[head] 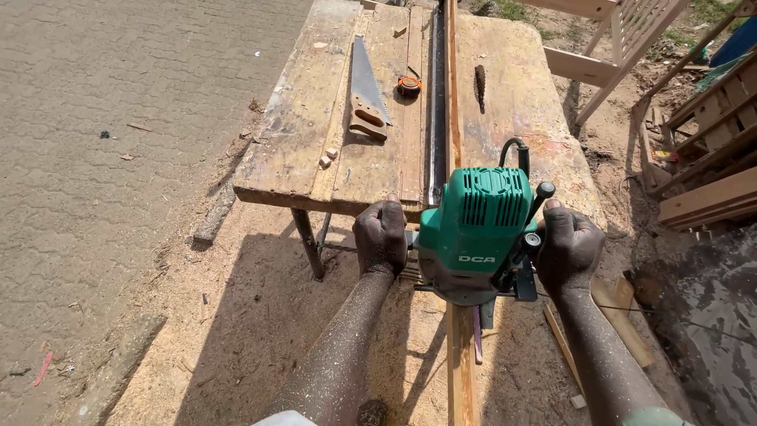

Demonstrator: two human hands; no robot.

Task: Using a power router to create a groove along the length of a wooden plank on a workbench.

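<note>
On the far left we see a paved ground (102,118), and beside it sawdust-covered sand (236,315) running under a worn wooden workbench (307,102). On the bench top lie a handsaw (365,87) with a wooden handle, a few small wood blocks (326,158) just beside it, and a small orange tape measure (408,85) near the saw's blade.

Our left hand (381,235) is closed around the left side handle of the green router (473,229), knuckles up, forearm dusted with sawdust. The router sits upright on a long narrow strip of wood (453,95) that runs along the bench and out past its near edge toward us; the machine stands just past that near edge, between our two hands. A black cord leaves its top.

Our right hand (568,248) is wrapped around the right handle, fingers closed. Further right, a round saw blade (479,85) pokes up through the bench top, and wooden frames (631,31) and stacked boards (710,197) stand well apart on the sand.
</note>
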